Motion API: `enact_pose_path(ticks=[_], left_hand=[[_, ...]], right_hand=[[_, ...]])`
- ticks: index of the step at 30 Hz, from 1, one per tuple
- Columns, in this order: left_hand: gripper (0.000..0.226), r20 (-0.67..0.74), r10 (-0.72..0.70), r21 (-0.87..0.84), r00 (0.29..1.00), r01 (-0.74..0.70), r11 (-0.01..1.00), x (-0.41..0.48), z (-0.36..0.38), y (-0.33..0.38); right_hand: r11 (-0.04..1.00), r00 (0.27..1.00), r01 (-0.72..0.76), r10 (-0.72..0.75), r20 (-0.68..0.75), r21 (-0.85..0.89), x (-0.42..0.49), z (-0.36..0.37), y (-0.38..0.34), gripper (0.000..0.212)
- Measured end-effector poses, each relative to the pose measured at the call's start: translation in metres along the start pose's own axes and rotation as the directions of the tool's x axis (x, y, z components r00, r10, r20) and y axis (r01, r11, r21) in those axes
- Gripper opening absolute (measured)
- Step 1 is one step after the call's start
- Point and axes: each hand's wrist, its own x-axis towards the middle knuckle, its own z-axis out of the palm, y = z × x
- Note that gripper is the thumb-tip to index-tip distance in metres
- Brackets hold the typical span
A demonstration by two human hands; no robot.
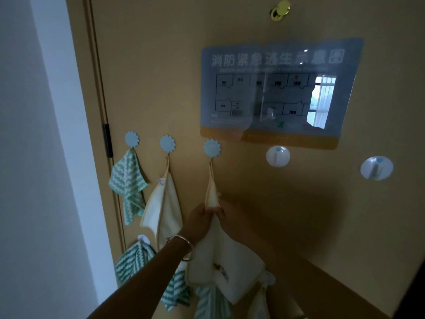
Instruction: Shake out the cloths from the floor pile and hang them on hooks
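Yellow door (pixel 161 65) beside a white wall (pixel 34 157) is serving as the hanging surface. Far left of the hands, a green striped cloth (pixel 127 178) is hanging from the first flower hook (pixel 132 139). Just left of them, a cream cloth (pixel 163 203) is hanging from the second flower hook (pixel 167 143). The left hand (pixel 200 219) is gripping the third cloth (pixel 225 261), whose loop is sitting on the third flower hook (pixel 211 147) above. The right hand (pixel 232 217), in shadow, appears to be pinching it too. Up and right of the hands, a near round hook (pixel 277 156) and a far round hook (pixel 376 168) are standing bare. Below the hands, lower cloths (pixel 133 261) are already hanging. Most hanging is judged done. The floor pile is out of view, so what is left cannot be told.
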Motion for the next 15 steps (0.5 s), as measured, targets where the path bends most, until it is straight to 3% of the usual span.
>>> enact_pose_path(ticks=[4,7,9,12,15], left_hand=[[0.023,0.086,-0.090,0.050,0.992,0.086,0.995,-0.020,0.013,-0.021],[0.019,0.088,-0.130,0.102,0.988,0.121,0.987,-0.037,0.019,-0.031],[0.022,0.067,-0.166,0.151,0.984,0.155,0.976,-0.050,0.025,-0.039],[0.021,0.045,-0.235,0.219,0.971,0.220,0.951,-0.073,0.035,-0.049],[0.021,0.021,-0.323,0.164,0.946,0.315,0.935,-0.098,0.045,-0.057]], right_hand=[[1.000,0.996,-0.026,0.025,0.089,0.005,-0.022,0.013,0.008,0.024],[0.998,0.999,-0.017,0.016,0.030,0.056,-0.035,0.020,0.012,0.014],[0.998,0.999,-0.024,0.022,0.033,0.061,-0.042,0.028,0.020,0.020],[0.996,0.980,-0.072,0.061,0.187,0.051,-0.059,0.045,0.036,0.029],[0.997,0.979,-0.060,0.049,0.200,0.050,-0.078,0.064,0.051,0.029]])
